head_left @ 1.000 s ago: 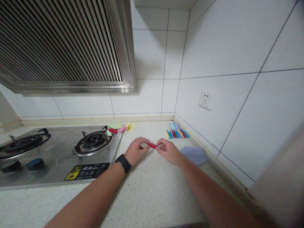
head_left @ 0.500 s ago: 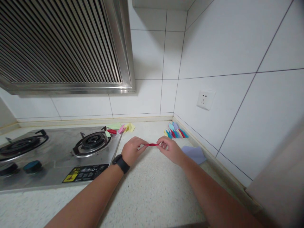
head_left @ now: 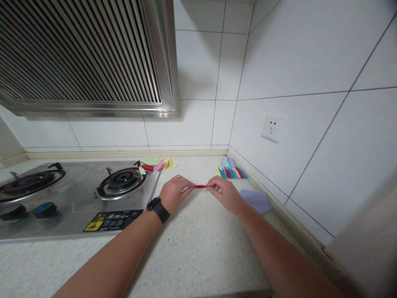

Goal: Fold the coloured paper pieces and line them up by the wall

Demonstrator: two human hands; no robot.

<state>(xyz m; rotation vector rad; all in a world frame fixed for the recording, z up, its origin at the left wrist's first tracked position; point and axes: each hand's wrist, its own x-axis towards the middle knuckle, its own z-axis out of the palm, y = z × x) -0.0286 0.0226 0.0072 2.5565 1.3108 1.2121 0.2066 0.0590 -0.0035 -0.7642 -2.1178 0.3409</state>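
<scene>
A thin red paper strip (head_left: 199, 186) is pinched at its ends by left hand (head_left: 173, 193) and right hand (head_left: 223, 193); it could be torn by overpulling

A paper strip (head_left: 200, 186) spans between the fingers (head_left: 187, 185); folded papers (head_left: 231, 172) lie behind them, a stove (head_left: 77, 194) left, a sheet (head_left: 257, 200) right.

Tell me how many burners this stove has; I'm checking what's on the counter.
2 show. One burner sits at the stove's right end, near the left hand; the other burner is at the picture's left edge. Any further left would be out of view.
</scene>
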